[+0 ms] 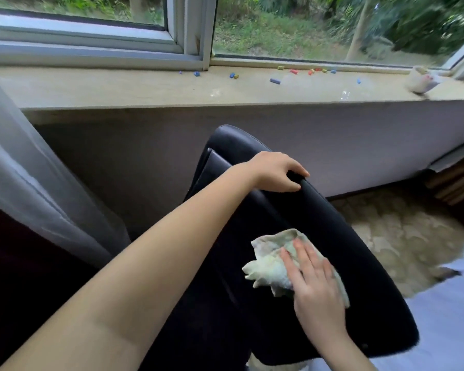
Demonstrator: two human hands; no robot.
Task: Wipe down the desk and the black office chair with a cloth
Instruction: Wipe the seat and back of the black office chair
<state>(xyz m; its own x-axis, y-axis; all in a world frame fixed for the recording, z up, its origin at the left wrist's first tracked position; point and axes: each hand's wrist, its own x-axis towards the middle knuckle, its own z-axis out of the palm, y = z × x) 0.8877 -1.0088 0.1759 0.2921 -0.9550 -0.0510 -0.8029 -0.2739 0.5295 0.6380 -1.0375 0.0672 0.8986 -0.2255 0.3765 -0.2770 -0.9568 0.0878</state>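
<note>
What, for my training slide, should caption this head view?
Left hand grips the top of the black office chair while the right hand presses a cloth against its backrest.

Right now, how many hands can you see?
2. The left hand grips the top edge of the black office chair. The right hand presses the cloth flat against the chair's back. No others show.

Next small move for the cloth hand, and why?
Probably slide the right hand and cloth across the chair toward the left hand: straight fingers press the cloth flat mid-panel, and the left hand grips the chair's upper edge, steadying it.
</note>
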